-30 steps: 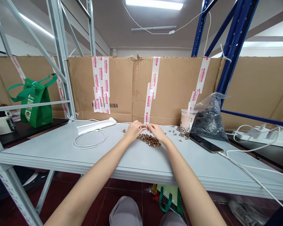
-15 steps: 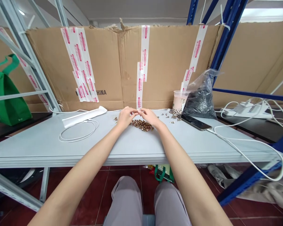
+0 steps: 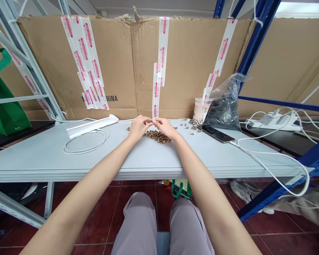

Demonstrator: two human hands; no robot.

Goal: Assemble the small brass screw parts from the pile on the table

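My left hand [image 3: 139, 128] and my right hand [image 3: 164, 127] meet fingertip to fingertip above the far side of a pile of small brass-coloured metal pieces [image 3: 158, 136], which look like screws. Both hands are closed in a pinch. Whatever sits between the fingertips is too small and too covered to make out. A few more pieces lie just left of my left hand, partly hidden by it. To the right of my right hand, several loose silvery pieces [image 3: 191, 133] are scattered on the grey table [image 3: 95, 161].
A phone [image 3: 218, 134] with a white cable, a drink cup [image 3: 201, 111] and a clear bag of dark stuff [image 3: 223, 110] stand at the right. Left lie a white paper sleeve [image 3: 93, 126] and a coiled cable [image 3: 69, 152]. A cardboard wall [image 3: 119, 71] closes the back.
The whole view has shifted slightly, with the table appearing a little higher in the picture. My hands stay together over the pile, with only small finger movement.
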